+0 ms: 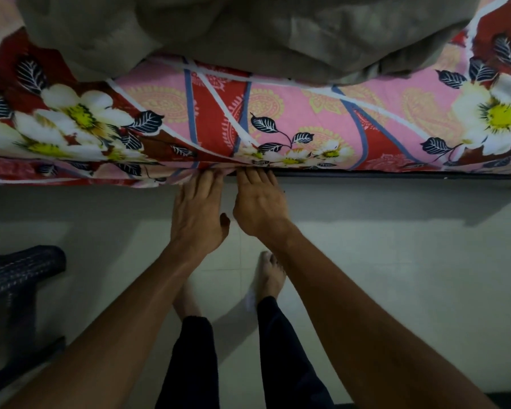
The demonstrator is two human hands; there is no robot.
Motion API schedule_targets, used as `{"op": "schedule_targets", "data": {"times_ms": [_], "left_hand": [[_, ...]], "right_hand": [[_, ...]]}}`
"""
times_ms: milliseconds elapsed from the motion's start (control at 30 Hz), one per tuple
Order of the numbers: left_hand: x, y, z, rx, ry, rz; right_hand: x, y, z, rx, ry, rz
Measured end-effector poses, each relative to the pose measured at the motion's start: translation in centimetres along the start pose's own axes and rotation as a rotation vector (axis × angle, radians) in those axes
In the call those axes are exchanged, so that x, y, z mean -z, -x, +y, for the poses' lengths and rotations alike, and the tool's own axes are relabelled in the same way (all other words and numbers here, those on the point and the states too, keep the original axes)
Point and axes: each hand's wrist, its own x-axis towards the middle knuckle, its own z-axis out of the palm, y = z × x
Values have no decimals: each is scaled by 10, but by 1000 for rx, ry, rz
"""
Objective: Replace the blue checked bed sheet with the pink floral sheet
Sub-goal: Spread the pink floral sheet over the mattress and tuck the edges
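Observation:
The pink floral sheet covers the mattress across the top half of the view, with white flowers, red bands and dark leaves. Its lower edge hangs loose on the left and lies tucked along the dark bed frame on the right. My left hand and my right hand are side by side at the bed's lower edge, fingers straight and pushed in under the sheet's edge, fingertips hidden. No blue checked sheet is in view.
A grey-brown blanket is bunched on top of the bed at the far side. A dark woven chair stands at the left. Pale tiled floor lies below, with my bare feet and dark trouser legs near the middle.

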Motion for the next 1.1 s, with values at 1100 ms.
{"op": "schedule_targets", "data": {"times_ms": [1100], "left_hand": [[5,10,-118,-172,15,136]], "right_hand": [[-40,-33,-116,-203,50,109]]}}
